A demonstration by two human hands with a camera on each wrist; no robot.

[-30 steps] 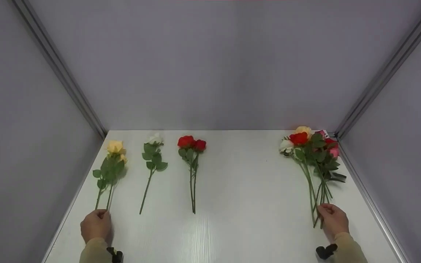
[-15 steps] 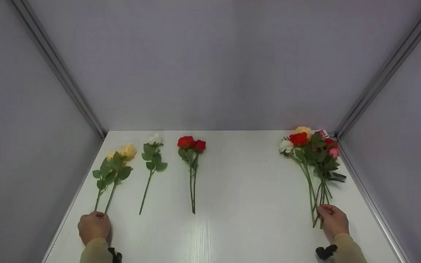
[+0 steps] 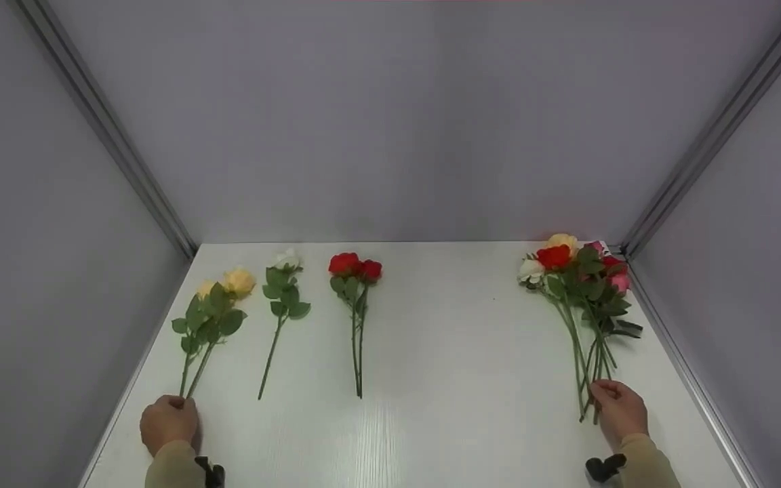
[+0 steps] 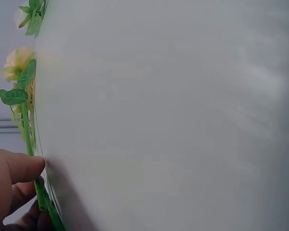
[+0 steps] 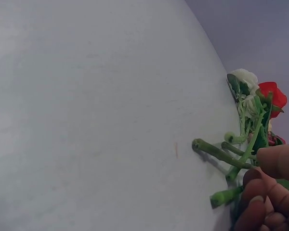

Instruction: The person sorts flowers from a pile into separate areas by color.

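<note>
Two yellow roses (image 3: 238,282) lie at the left of the white table, stems toward me. My left hand (image 3: 169,425) pinches their lower stems between thumb and fingers; the left wrist view shows the green stem (image 4: 27,127) under the thumb. On the right is a mixed bunch of roses (image 3: 554,257), red, white, yellow and pink, with crossing stems. My right hand (image 3: 619,409) pinches among those stems near their lower ends. In the right wrist view several cut stem ends (image 5: 209,148) stick out past the fingers; which ones are gripped is partly hidden.
A single white rose (image 3: 287,259) lies right of the yellow ones. Two red roses (image 3: 345,264) lie side by side farther right, left of the table's middle. Grey panels (image 3: 390,122) enclose the table at the back and both sides.
The left hand has drawn slightly toward me and left. One yellow rose head has swung right, so the two blooms spread side by side and their stems come together. The right hand stays still.
</note>
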